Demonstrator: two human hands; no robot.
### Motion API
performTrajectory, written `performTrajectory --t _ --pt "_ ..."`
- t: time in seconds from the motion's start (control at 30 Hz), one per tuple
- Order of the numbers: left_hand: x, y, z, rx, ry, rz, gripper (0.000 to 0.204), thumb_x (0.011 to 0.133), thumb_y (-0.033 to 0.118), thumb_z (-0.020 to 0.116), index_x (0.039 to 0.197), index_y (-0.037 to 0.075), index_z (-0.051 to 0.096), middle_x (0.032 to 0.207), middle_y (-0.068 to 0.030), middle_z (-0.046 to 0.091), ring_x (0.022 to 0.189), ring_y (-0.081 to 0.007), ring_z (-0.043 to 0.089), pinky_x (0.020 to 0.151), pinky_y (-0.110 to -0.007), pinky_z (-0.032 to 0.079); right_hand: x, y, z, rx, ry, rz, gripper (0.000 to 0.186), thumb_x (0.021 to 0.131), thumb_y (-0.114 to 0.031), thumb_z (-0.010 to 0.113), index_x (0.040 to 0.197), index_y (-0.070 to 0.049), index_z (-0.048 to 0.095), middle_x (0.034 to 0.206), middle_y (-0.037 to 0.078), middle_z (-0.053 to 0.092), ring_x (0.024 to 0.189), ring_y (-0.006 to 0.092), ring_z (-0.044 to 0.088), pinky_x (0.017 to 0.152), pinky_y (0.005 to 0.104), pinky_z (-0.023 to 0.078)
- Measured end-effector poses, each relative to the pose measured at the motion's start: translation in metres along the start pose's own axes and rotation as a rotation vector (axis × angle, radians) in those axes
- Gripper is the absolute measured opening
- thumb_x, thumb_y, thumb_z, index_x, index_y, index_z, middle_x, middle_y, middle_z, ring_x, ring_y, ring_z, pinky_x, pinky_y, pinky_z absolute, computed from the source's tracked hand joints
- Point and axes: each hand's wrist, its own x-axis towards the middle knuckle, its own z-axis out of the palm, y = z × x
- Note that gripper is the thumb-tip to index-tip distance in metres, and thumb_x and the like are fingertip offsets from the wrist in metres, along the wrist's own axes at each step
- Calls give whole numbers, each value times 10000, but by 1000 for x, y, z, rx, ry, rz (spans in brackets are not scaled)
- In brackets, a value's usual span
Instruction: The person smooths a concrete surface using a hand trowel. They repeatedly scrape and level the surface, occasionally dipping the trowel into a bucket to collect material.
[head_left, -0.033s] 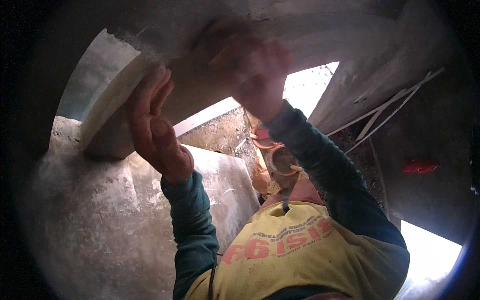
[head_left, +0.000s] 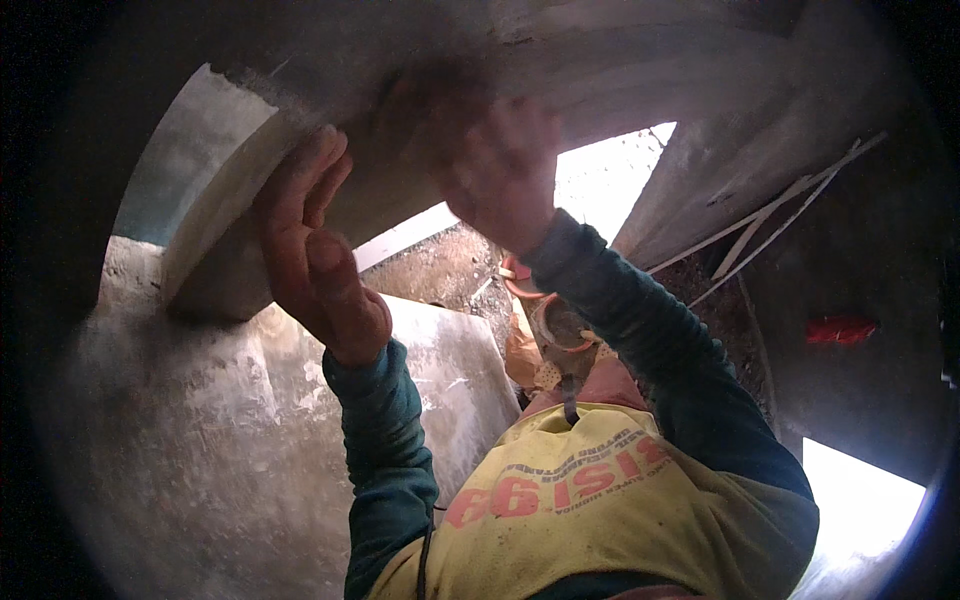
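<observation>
My left hand (head_left: 318, 250) lies with its fingers stretched out against the side of a grey concrete beam (head_left: 225, 265). Nothing shows in its palm. To the right, my right hand (head_left: 505, 180) is raised close to the underside of the dark grey surface (head_left: 640, 75) overhead. Motion smears its fingers, and a dark blur beside them hides whether they hold anything. Both forearms wear dark green sleeves.
A pale, blotchy concrete wall (head_left: 200, 430) stands at left. Below my right arm are a round orange-rimmed container (head_left: 565, 325) and another one (head_left: 522, 280) on rough ground. Thin pale strips (head_left: 770, 215) lean at right, near a red object (head_left: 840, 330).
My right hand has shifted a little to the left along the overhead surface. The left hand stays in practically the same place.
</observation>
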Motion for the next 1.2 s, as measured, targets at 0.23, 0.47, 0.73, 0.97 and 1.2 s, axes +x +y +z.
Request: performTrajectory --t 0.23,0.47,0.73,0.97,1.2 --pt "3 -2 6 -15 13 83 538 1083 428 396 1324 -17 578 1310 -214 625 1205 -329 646 983 -466 589 17 29 -16 158 356 297 566 738 -195 823 1271 -111 652 1085 121 664 1041 341 604 966 488 437" --pt "8 -6 11 73 -8 164 476 1091 354 380 1312 -9 596 1257 -220 653 1195 -329 651 956 -473 606 16 22 -24 136 17 234 413 763 -219 808 1146 -121 691 1194 84 648 1068 317 598 918 493 431" --pt "11 -8 21 -30 76 166 462 1089 351 399 1257 -4 641 1249 -210 661 1145 -322 672 948 -466 605 3 31 -11 -9 160 130 493 741 -179 841 1193 -126 650 1167 93 659 1087 336 611 929 488 438" --pt "7 -8 14 63 59 65 469 1092 359 414 1260 -18 635 1262 -213 648 1169 -322 660 966 -465 595 7 18 -14 114 153 206 432 727 -191 849 1117 -127 675 1092 115 648 1003 333 586 882 469 437" --pt "7 -7 8 133 29 119 448 1087 356 441 1257 -8 637 1258 -206 652 1142 -332 679 947 -459 608 16 12 -25 30 249 362 384 774 -173 817 1099 -56 648 1109 105 654 999 286 613 846 441 426"
